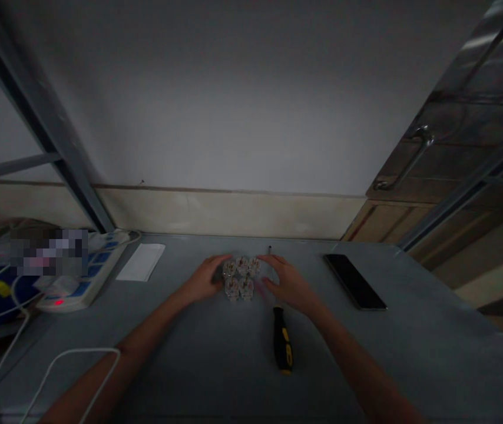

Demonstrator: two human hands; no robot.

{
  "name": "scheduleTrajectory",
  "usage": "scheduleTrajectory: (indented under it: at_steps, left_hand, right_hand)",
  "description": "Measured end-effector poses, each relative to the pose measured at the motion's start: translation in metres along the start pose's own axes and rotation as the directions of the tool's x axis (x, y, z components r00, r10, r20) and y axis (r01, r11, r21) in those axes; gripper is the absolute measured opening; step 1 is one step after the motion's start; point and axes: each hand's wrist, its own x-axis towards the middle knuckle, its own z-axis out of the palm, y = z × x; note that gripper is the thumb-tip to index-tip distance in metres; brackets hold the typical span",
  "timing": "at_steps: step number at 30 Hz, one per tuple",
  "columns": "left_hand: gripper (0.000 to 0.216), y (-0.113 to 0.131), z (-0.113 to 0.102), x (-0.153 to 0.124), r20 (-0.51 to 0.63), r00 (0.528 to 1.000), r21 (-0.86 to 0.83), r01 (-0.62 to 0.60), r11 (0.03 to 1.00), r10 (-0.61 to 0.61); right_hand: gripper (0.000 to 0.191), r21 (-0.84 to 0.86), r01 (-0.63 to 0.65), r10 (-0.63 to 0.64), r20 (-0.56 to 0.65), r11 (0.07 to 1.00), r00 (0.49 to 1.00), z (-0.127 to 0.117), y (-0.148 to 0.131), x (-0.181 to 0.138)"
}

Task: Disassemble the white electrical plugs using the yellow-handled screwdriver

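A cluster of several small clear pieces with metal parts inside (239, 277) sits on the grey table in two rows. My left hand (205, 280) curves round its left side, index finger and thumb apart at the edge. A dark area shows between those fingers; I cannot make out whether it is shadow or a thing. On the opposite side, my right hand (290, 285) has its fingers spread by the pieces, the thumb blurred. Below it lies a screwdriver (283, 344) with a black and yellow handle, its shaft partly hidden by the right hand.
A black phone (354, 281) lies to the right. At the left are a white paper (141, 262) and a power strip (95, 271) with a red light. White cable (75, 351) loops across the left forearm. A wall (234, 215) closes the table's back; metal posts (75, 188) stand at the sides.
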Motion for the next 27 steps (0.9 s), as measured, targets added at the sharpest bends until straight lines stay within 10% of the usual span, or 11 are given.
scheduleTrajectory:
  at_steps: [16,27]
  left_hand:
    - [0.052,0.000,0.012,-0.007,-0.159,0.977,-0.099,0.124,0.987,-0.139]
    - [0.090,0.029,0.031,-0.021,-0.080,0.991,-0.211,0.092,0.973,-0.111]
  right_hand:
    - [0.044,0.095,0.259,-0.276,0.298,0.961,0.914,0.011,0.051,0.062]
    - [0.041,0.116,0.262,-0.285,0.288,0.958,0.914,0.017,0.044,0.057]
